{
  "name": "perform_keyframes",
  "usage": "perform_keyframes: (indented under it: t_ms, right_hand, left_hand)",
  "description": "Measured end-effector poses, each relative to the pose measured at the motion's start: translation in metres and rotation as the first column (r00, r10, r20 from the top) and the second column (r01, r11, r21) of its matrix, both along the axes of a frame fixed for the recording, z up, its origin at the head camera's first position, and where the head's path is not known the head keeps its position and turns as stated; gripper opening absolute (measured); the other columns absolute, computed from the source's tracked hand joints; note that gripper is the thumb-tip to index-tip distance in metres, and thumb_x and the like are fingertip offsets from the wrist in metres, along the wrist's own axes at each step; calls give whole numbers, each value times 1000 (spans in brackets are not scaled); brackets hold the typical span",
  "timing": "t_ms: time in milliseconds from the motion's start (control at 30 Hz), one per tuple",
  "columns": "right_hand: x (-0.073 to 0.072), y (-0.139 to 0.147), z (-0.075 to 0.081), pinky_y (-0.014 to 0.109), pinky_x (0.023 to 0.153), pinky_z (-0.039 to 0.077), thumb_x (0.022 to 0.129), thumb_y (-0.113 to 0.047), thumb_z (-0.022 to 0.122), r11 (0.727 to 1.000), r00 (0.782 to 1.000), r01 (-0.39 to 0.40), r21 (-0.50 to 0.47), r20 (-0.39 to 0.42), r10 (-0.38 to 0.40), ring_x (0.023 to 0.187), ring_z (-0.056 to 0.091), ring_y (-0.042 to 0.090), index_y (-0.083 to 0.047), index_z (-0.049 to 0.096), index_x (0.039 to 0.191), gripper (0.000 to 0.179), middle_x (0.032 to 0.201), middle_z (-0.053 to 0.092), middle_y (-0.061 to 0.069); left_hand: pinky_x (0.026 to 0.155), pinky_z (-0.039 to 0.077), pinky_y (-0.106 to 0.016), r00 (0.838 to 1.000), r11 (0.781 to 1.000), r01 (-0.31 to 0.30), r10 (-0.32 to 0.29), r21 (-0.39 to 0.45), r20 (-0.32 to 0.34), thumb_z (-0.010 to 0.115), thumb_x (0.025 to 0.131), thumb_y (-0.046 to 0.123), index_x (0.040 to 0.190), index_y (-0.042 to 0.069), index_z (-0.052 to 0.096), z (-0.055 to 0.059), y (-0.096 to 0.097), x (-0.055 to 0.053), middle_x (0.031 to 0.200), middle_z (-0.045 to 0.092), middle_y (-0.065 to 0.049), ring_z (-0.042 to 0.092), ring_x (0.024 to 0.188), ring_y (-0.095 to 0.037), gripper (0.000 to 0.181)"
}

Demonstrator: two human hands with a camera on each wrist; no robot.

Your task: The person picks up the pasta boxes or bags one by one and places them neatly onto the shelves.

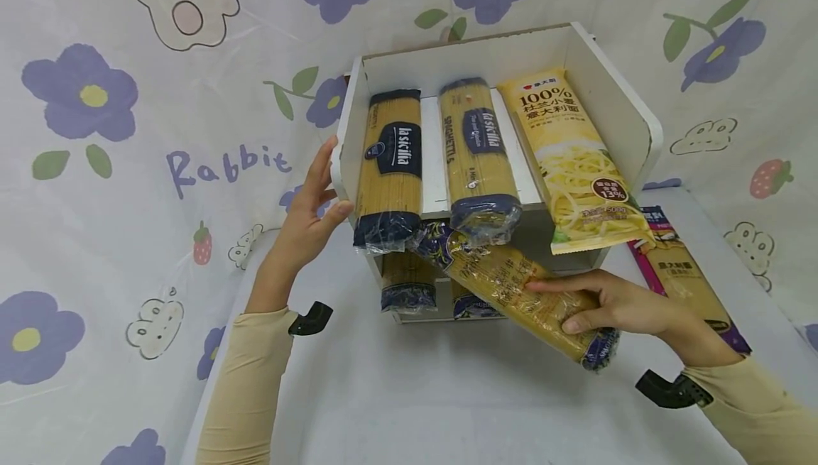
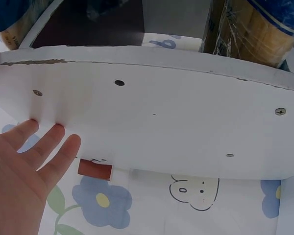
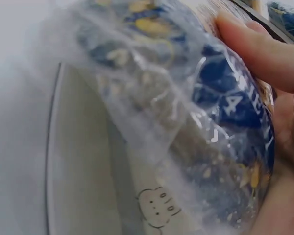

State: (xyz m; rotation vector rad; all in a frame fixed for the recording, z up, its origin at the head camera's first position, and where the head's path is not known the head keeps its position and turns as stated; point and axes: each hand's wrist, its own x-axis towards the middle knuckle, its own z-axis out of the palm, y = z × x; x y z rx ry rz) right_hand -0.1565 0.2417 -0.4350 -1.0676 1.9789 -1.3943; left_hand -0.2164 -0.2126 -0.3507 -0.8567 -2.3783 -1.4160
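My right hand (image 1: 629, 305) grips the lower right end of a clear-wrapped spaghetti pack (image 1: 505, 277) with blue ends. The pack slants across the front of a white two-level shelf (image 1: 645, 113), its far end close under the upper packs. In the right wrist view, its crinkled blue wrapper (image 3: 230, 105) fills much of the picture, thumb along one side. My left hand (image 1: 307, 220) rests on the shelf's left side, and in the left wrist view its spread fingertips (image 2: 71, 144) touch the white side panel (image 2: 176, 122).
Two blue-labelled spaghetti packs (image 1: 390, 167) (image 1: 479, 152) and a yellow pasta bag (image 1: 575, 160) lie on the upper level, ends jutting past its front. Below are more packs (image 1: 409, 284). A purple-edged pasta pack (image 1: 690, 280) lies on the white table (image 1: 409, 394) at right.
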Motion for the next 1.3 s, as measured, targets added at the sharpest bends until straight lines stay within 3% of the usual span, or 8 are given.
perform_keyframes:
  t_ms: [133,267,567,833,1100,1300]
  right_hand:
    - [7,-2,-6,6,102,37,95,-3,61,995,993,104,-2,49,-104,132,34,-20,-5,43,149,58,146,40,-35]
    - [13,-3,-10,4,101,36,95,-4,62,982,981,189,-15,45,-188,133,33,-21,-7,41,150,59,146,41,-34]
    - [21,-5,-23,14,91,50,96,1,58,937,938,331,-115,147,-313,122,49,-6,-12,30,156,67,152,30,-30]
    - [26,-8,-33,19,86,56,95,7,55,862,885,448,-239,254,-390,111,57,0,-15,29,157,70,151,31,-21]
    - [32,-11,-44,19,83,58,93,12,54,785,851,521,-335,279,-445,112,58,-1,-14,32,156,71,147,38,-15]
    - [35,-11,-48,15,86,55,95,9,54,740,809,587,-328,284,-515,118,53,-4,-17,31,156,71,152,34,-16]
  left_hand:
    - [111,39,-61,1000,1000,0,0,-5,-4,57,91,62,159,33,11,0,0,0,163,30,6,49,137,-31,87]
    - [112,39,-61,1000,1000,1,-1,-3,-5,57,92,59,159,33,11,0,0,0,163,29,6,47,138,-30,85]
    - [112,40,-60,1000,1000,-3,3,-1,-6,58,92,60,159,34,11,0,0,0,164,28,8,47,139,-29,86]
    - [111,40,-61,1000,1000,-2,2,-2,-10,57,91,62,159,33,11,0,0,-1,164,27,8,46,139,-30,87]
    - [112,39,-61,1000,1000,-5,5,-5,-11,58,92,60,159,33,11,0,0,0,164,28,7,46,139,-30,86]
    - [112,39,-60,1000,1000,-3,2,-7,-16,58,92,60,159,32,11,0,0,0,164,28,7,45,141,-29,86]
